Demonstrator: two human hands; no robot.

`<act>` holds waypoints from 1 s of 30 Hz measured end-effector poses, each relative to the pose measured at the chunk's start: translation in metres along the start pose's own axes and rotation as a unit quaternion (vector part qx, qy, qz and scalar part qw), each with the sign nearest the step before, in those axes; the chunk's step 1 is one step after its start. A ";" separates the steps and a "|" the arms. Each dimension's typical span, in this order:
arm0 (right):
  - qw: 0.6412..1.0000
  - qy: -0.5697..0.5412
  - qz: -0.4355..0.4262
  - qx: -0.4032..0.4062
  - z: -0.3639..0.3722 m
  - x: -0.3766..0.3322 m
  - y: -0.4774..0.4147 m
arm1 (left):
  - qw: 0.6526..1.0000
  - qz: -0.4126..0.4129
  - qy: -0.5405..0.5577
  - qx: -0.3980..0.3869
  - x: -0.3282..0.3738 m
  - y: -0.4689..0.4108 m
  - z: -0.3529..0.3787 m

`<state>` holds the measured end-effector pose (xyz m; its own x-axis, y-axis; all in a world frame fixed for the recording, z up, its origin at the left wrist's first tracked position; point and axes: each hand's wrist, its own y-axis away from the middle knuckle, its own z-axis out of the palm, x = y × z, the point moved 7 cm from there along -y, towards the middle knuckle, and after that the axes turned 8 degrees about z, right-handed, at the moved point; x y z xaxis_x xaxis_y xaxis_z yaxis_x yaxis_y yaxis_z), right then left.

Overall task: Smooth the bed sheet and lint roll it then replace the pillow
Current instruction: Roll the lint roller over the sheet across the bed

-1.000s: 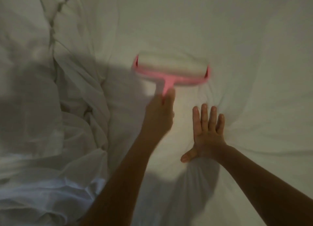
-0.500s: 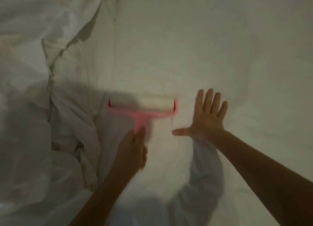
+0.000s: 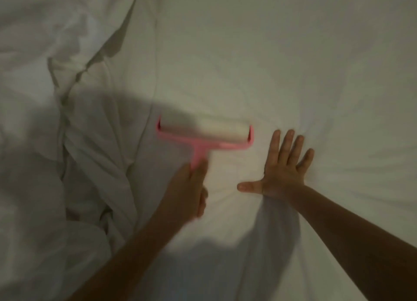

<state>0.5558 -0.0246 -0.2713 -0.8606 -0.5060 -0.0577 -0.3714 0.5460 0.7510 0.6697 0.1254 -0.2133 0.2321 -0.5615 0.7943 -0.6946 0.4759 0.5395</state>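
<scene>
The broad white bed sheet (image 3: 270, 63) lies mostly flat across the upper right, but creases fan out from the pressing palm and a thick fold runs down under that wrist, so a hard push could gather more cloth instead of smoothing it. To the left lies a rumpled heap of white bedding (image 3: 79, 154), and its edge reaches right to the tool. A stroke drifting that way would likely catch the loose folds and drag them onto the cleaned area. The pink plastic lint roller (image 3: 204, 131), with its wide white sticky roll, rests on the sheet just left of the flat hand, and its tack could lift slack fabric. The left hand (image 3: 187, 192) has its fingers curled round the pink handle, blurred. The right hand (image 3: 282, 167) presses flat with its fingers straight and spread, holding nothing, and is close enough to be clipped. No pillow is in view.
</scene>
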 end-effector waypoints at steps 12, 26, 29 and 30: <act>1.000 -0.016 -0.006 0.015 -0.001 0.000 -0.002 | 0.997 0.073 0.005 0.011 0.024 -0.050 0.029; 0.989 0.018 -0.077 0.122 0.016 0.020 0.058 | 0.998 0.047 0.027 -0.033 -0.007 0.019 0.020; 0.986 0.013 -0.106 0.128 0.073 0.039 0.108 | 0.994 0.059 -0.083 -0.034 -0.083 0.111 0.001; 0.984 0.013 -0.113 0.135 0.095 0.045 0.126 | 0.993 0.041 -0.102 -0.045 -0.113 0.147 -0.009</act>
<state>0.4368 0.0847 -0.2415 -0.7375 -0.6499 -0.1840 -0.6344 0.5731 0.5188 0.5477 0.2647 -0.2216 0.0280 -0.6386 0.7690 -0.6393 0.5800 0.5049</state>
